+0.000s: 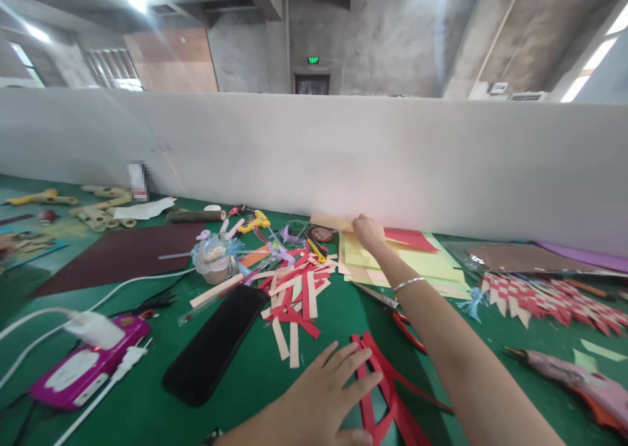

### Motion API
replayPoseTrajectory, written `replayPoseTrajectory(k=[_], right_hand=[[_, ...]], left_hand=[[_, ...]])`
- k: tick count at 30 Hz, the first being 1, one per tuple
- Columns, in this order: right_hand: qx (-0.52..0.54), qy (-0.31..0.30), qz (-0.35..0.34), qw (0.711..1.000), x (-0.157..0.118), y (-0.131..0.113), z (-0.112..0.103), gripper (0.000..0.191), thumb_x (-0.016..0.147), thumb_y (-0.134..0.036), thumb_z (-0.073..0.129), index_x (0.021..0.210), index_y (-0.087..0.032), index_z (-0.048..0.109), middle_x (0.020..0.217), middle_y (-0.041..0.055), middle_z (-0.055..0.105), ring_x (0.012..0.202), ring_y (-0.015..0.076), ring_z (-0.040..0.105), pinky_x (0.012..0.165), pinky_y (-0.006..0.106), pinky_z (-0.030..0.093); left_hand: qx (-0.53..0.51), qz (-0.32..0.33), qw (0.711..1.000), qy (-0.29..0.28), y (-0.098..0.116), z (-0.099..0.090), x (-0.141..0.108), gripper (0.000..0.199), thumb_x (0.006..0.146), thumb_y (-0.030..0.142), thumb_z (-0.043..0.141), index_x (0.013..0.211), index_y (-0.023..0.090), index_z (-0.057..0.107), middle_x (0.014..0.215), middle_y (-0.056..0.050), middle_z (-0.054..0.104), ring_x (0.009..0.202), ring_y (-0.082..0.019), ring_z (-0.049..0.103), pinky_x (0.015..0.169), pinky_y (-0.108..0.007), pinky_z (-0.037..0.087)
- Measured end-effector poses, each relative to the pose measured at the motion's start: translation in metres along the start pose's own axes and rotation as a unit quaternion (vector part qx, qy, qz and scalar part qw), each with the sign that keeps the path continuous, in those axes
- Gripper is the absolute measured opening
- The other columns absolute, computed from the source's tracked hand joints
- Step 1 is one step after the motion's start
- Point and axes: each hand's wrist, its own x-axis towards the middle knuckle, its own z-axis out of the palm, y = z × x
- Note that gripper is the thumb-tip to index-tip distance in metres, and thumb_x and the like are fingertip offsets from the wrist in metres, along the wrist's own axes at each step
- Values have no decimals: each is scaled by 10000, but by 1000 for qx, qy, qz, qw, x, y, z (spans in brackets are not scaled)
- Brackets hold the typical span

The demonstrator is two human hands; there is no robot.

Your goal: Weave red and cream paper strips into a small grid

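One flat black rounded slab, apparently a phone [216,344]: lies beside the heap, probably parked clear of both hands.
Narrow peach-and-red paper strips [305,295]: heaped, flat, straight-edged.
Left hand [338,384]: fingers spread wide over long red ribbon-like strips [390,384], perhaps steadying them (contact is unclear).
Right hand [370,235]: curled at the layered yellow paper sheets [407,259]; cannot tell whether it grips any.

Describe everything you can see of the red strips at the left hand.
The red strips are long, narrow and flat, apparently paper. They lie loosely on the green tabletop, some overlapping. One curves rightward to the right forearm; others run off the bottom edge of the picture. The left hand, spread open, covers part of them; contact is unclear.
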Motion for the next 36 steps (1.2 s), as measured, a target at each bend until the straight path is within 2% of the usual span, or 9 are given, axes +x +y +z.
replayPoseTrajectory(k=[4, 10, 12, 15, 18, 21, 27, 32, 36], right_hand=[[62, 42, 23, 997, 2, 17, -43, 283, 872, -308, 500, 1109, -155, 531, 1100, 73, 564, 915, 174, 576, 772, 375, 491], [180, 142, 21, 973, -15, 41, -109, 223, 840, -201, 437, 796, -139, 646, 761, 68, 665, 690, 171, 631, 650, 266, 443], [229, 155, 7, 961, -26, 45, -125, 183, 802, -187, 470, 722, -140, 628, 643, 42, 640, 624, 161, 621, 633, 262, 444], [317, 159, -15, 935, -47, 49, -140, 171, 793, -187, 469, 671, -148, 583, 633, 34, 623, 635, 148, 620, 632, 256, 465], [404, 144, -23, 903, -70, 49, -144, 161, 795, -196, 466, 677, -147, 564, 701, 47, 635, 687, 139, 630, 680, 264, 489], [486, 109, -17, 867, -94, 53, -143, 141, 779, -193, 479, 692, -149, 581, 744, 56, 650, 731, 141, 635, 753, 285, 495], [676, 46, 40, 735, -133, 73, -127, 91, 700, -255, 585, 678, -169, 605, 734, 51, 662, 743, 151, 633, 807, 294, 479], [702, 48, 44, 710, -164, 84, -111, 136, 649, -290, 616, 716, -172, 623, 785, 50, 661, 808, 168, 617, 828, 299, 455], [673, 87, -1, 734, -194, 86, -94, 117, 682, -332, 556, 711, -219, 560, 775, 32, 625, 822, 183, 591, 815, 331, 442]], left_hand=[[12, 19, 1000, 5, 0, -2, -1, 598, 881, 554, 275, 1404, 278, 186, 1458, -59, 245, 1335, -249, 206, 1076, -487, 169], [-25, 11, 999, -21, 13, -4, 5, 616, 871, 574, 273, 1399, 262, 213, 1472, -73, 196, 1343, -260, 172, 1073, -485, 172], [-39, 41, 998, -23, 23, -2, 8, 603, 873, 571, 276, 1395, 273, 222, 1473, -58, 199, 1342, -256, 177, 1076, -474, 173], [-42, 61, 997, -27, 37, 6, 17, 615, 867, 589, 254, 1398, 280, 214, 1477, -52, 181, 1344, -273, 161, 1066, -512, 162], [-25, 25, 999, -24, 39, 14, 33, 710, 827, 660, 228, 1405, 248, 200, 1479, -75, 149, 1349, -299, 112, 1055, -556, 124], [8, -4, 1000, -13, 26, 17, 51, 750, 809, 682, 235, 1400, 220, 226, 1474, -95, 162, 1348, -297, 116, 1062, -540, 115], [48, -88, 995, 5, -20, 12, 68, 657, 853, 595, 284, 1376, 198, 300, 1448, -121, 246, 1332, -302, 190, 1047, -520, 176], [66, -119, 987, 84, -38, 0, 72, 543, 823, 428, 480, 1297, 172, 416, 1354, -145, 410, 1244, -317, 364, 1016, -509, 247], [59, -145, 977, 145, -37, -22, 59, 509, 849, 358, 432, 1307, 146, 362, 1248, -145, 505, 1200, -295, 410, 1010, -487, 268]])
